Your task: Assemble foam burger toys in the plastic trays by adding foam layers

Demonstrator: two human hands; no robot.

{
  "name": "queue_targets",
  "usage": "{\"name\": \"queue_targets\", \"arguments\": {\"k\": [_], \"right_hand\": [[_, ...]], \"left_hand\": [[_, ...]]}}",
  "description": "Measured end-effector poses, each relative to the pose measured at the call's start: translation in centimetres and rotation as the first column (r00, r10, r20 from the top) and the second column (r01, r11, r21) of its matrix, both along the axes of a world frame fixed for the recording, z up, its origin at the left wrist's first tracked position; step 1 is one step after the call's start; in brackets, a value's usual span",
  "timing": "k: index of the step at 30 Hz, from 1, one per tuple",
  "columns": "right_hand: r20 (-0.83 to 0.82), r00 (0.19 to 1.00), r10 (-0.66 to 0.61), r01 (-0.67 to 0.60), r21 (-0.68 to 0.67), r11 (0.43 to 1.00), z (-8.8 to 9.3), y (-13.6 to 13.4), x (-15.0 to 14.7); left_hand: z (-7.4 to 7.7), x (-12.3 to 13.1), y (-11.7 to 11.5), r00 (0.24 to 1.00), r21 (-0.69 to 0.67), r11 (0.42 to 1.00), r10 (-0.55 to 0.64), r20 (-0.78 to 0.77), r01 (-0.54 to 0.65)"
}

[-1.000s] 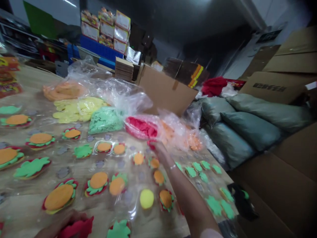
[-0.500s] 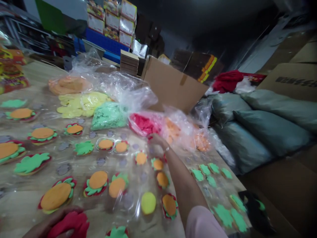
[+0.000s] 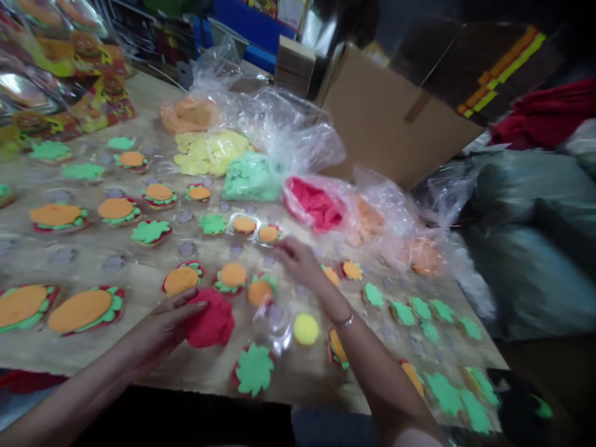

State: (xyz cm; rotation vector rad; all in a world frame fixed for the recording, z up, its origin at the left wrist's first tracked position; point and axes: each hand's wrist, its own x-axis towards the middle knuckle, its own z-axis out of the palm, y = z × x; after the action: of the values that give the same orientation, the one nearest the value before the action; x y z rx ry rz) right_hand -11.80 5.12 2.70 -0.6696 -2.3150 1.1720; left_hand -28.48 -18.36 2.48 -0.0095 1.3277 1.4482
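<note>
Wooden table [image 3: 139, 273], felt burger stacks [image 3: 233, 276] laid out. Left hand [image 3: 162, 323] grips red felt pieces [image 3: 212, 323]; right hand [image 3: 298, 264] blurred, grip unclear. Risk: right forearm could sweep yellow disc [image 3: 306, 328] askew.

1. The left grip [image 3: 162, 323] holds a stack of red felt pieces [image 3: 212, 323] low over the near edge of the wooden surface [image 3: 195, 375].
2. The right grip [image 3: 298, 261] hovers palm-down over rows of small felt burger stacks [image 3: 233, 275]; blur hides whether its fingers pinch anything.
3. A yellow felt disc [image 3: 306, 328] and a green leaf-shaped piece [image 3: 254, 370] lie between the forearms.
4. A clear bag of red felt [image 3: 314, 203] sits farther back, just before an open cardboard box [image 3: 386, 124].
</note>
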Motion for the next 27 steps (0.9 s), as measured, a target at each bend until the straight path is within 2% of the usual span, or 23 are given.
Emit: {"name": "queue_targets", "arguments": {"k": [1, 4, 6, 8, 12, 14, 17, 20, 23, 27], "right_hand": [[-0.005, 0.993, 0.12, -0.12, -0.124, 0.985, 0.0, -2.7, -0.1], [-0.03, 0.947, 0.321, -0.317, -0.272, 0.909, -0.3, -8.5, -0.3], [-0.041, 0.928, 0.37, -0.362, -0.327, 0.873, -0.6, -9.9, -0.7], [-0.037, 0.931, 0.363, -0.351, -0.359, 0.865, -0.8, -10.0, -1.1], [-0.005, 0.965, 0.261, -0.255, -0.236, 0.938, -0.7, -10.1, -1.9], [-0.02, 0.973, 0.23, -0.23, -0.188, 0.955, -0.5, -10.6, -2.1], [-0.03, 0.971, 0.235, -0.235, -0.249, 0.94, -0.3, -11.5, -1.9], [-0.025, 0.964, 0.263, -0.26, -0.274, 0.926, 0.1, -11.8, -0.9], [-0.003, 0.962, 0.271, -0.269, -0.15, 0.951, 0.3, -11.7, 0.3], [0.022, 0.971, 0.239, -0.24, 0.095, 0.966, 0.2, -11.6, 1.0]], "left_hand": [[-0.1, 0.1, 0.0, 0.999, 0.016, 0.999, -0.035, -0.004, 0.035], [-0.5, 0.3, -0.2, 0.997, 0.068, 0.995, -0.079, 0.003, 0.078], [-0.5, 0.4, -0.4, 0.997, 0.077, 0.995, -0.071, 0.019, 0.069], [-0.3, 0.6, -0.6, 0.997, 0.084, 0.994, -0.071, 0.0, 0.071], [-0.5, 0.8, -0.9, 0.987, 0.084, 0.992, -0.084, -0.14, 0.096], [-0.9, 0.7, -1.0, 0.971, 0.088, 0.992, -0.071, -0.228, 0.093], [-1.5, 0.5, -0.9, 0.957, 0.095, 0.991, -0.065, -0.283, 0.096], [-1.5, 0.3, -0.8, 0.968, 0.078, 0.99, -0.094, -0.235, 0.115], [-1.2, 0.2, -0.7, 0.977, 0.07, 0.99, -0.108, -0.185, 0.123], [-1.2, 0.4, -0.3, 0.978, 0.094, 0.98, -0.161, -0.134, 0.174]]}}
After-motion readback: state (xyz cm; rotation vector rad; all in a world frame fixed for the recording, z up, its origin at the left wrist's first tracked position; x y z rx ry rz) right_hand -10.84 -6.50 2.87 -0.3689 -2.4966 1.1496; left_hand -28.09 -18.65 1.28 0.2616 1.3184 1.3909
